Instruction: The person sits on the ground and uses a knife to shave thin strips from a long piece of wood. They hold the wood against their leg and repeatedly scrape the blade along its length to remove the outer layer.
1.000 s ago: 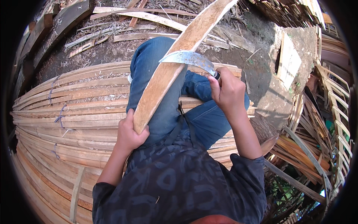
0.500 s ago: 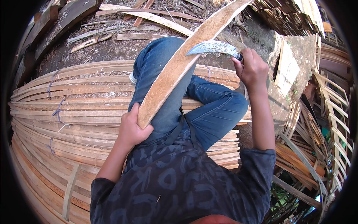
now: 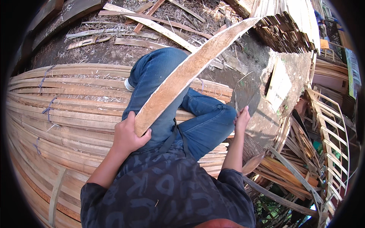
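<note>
A long, tapering wooden board, with pale edges and a rough tan face, slants across my left thigh and points up to the right. My left hand grips its near end, the thumb over the face. My right hand is apart from the board, low beside my right knee, with its fingers closed. The curved knife seen in it half a second ago hardly shows now; its blade seems turned edge-on. A thin, curved line rises beside that hand; whether it is blade or shaving I cannot tell.
Bundled wooden strips lie under and left of my legs. Loose offcuts and shavings litter the ground ahead. A stack of boards stands far right, near a pale flat piece. A slatted frame and scrap wood lie right.
My right hand has dropped from beside the board, down and toward me, and the knife blade has left the board's face. My left hand keeps its grip. The whole view has shifted slightly.
</note>
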Available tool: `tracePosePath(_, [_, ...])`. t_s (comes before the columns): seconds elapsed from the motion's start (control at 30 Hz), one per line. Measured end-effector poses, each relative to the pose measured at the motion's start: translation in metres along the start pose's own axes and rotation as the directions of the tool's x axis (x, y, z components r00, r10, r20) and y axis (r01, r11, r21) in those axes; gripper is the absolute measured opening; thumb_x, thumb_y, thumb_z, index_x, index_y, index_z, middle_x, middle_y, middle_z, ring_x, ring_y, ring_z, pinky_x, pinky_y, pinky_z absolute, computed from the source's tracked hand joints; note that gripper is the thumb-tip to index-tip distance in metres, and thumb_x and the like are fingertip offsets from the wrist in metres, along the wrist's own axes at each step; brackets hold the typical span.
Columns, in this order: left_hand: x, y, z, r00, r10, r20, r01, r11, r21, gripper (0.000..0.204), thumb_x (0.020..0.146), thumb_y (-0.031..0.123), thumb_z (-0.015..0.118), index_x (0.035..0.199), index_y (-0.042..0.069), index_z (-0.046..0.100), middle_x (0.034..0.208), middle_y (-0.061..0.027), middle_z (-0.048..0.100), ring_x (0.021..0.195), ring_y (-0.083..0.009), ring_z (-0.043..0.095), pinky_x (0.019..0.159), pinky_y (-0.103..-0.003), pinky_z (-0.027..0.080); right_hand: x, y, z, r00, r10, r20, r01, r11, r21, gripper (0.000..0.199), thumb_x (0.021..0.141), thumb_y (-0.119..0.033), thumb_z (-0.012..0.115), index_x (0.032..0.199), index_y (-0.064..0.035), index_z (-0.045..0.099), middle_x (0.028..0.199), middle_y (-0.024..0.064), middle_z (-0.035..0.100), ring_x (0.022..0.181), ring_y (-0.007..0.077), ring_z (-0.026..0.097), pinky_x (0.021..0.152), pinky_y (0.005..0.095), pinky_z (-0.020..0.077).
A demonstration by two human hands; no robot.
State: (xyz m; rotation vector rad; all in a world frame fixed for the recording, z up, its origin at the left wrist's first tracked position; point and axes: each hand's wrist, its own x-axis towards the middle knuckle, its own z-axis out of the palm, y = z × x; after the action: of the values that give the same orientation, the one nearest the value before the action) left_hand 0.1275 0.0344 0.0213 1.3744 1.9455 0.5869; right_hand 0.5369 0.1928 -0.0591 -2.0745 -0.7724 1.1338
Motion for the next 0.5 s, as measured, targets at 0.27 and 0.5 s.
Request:
tracePosePath(0.27, [0.0,0.006,0.002,0.999,0.023,-0.049,-0.022,0.999,0.029,0.052,0.077,0.04,0.076,0.093,-0.002,0.049,0.065,-0.0228,0.058,0.061,-0.0417,0.062,0.054,-0.045,0.048,-0.048,0.031,0.092,0.939,-0.299,0.172,0.29,0.954,0.078,0.03,0.102,-0.023,0.051,0.079,-0.0038,0.051,0.058,-0.0025,0.045,0.052,0.0062,0.042,0.047,0.0276,0.035])
tracePosePath(0.5, [-0.001,0.005,0.007,0.995,0.05,-0.083,-0.044,0.996,0.076,0.052,0.078,0.042,0.075,0.092,-0.001,0.05,0.064,-0.0223,0.059,0.061,-0.0412,0.062,0.053,-0.045,0.048,-0.075,-0.109,0.103,0.494,-0.777,0.391,0.869,0.428,-0.247,0.023,0.096,-0.022,0.058,0.084,-0.0034,0.054,0.06,0.0091,0.055,0.051,0.0254,0.056,0.049,0.0363,0.0427])
